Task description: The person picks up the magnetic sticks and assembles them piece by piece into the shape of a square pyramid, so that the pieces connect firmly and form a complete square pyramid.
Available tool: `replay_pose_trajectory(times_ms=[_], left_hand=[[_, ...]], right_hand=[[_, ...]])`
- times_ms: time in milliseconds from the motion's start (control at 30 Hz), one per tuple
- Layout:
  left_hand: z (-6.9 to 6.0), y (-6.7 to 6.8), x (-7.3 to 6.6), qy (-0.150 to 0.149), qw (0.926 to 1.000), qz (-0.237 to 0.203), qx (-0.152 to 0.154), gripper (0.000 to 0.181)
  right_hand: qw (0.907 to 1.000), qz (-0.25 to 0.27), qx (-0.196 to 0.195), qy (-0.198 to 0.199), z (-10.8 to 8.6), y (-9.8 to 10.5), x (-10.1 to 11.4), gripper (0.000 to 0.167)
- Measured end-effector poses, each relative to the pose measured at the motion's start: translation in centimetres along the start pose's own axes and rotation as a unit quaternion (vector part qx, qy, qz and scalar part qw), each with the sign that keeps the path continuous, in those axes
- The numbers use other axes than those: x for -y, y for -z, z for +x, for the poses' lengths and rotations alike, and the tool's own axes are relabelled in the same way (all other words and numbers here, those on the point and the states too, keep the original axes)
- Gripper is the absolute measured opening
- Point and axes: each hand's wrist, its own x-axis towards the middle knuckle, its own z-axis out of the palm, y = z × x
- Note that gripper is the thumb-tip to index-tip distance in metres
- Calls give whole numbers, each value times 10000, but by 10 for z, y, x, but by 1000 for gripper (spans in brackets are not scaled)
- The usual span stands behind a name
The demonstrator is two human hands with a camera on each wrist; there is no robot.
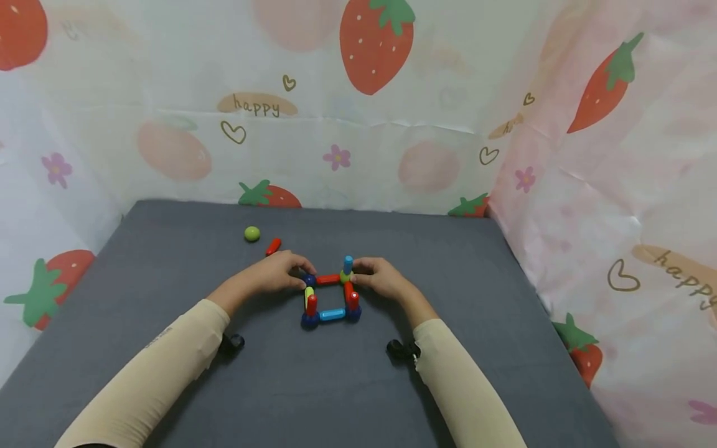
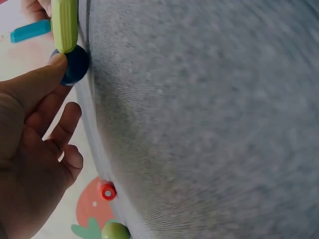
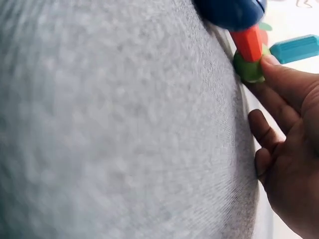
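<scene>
A square of toy rods and balls lies on the grey cloth. My left hand (image 1: 277, 272) pinches its back-left dark blue ball (image 2: 76, 64) between thumb and fingers. At the back-right corner, my right hand (image 1: 383, 277) pinches a green ball (image 3: 249, 67), with a blue rod (image 1: 348, 264) standing up from it. A red rod (image 1: 328, 280) joins these two balls. The sides are a yellow-green rod (image 2: 65, 25) and a red rod (image 3: 247, 44); a light blue rod (image 1: 332, 315) forms the front. Upright red rods (image 1: 312, 304) stand on both dark blue front balls (image 1: 310, 321).
Behind my left hand lie a loose red rod (image 1: 273, 247) and a loose green ball (image 1: 252, 234). The grey table (image 1: 313, 386) meets a strawberry-print curtain (image 1: 358, 155) at the back and sides. Black wrist straps with small devices (image 1: 402, 350) hang by the sleeves.
</scene>
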Motion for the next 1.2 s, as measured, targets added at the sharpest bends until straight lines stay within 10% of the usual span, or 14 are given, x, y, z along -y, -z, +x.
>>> replay_pose_trajectory(times_ms=[333,833,1200], left_hand=[[4,1,-7,214,9997,101,52,28],[0,1,-15,653,9977,-95,-124,27],[-1,-3,-17,680,9974,-157,-172,26]], right_hand=[[9954,-151,-910,-265,-21,3,10,24],[9998,33,-176,-68,-61,0,12,33],[9979,-143,-549,-301,-62,-13,8,38]])
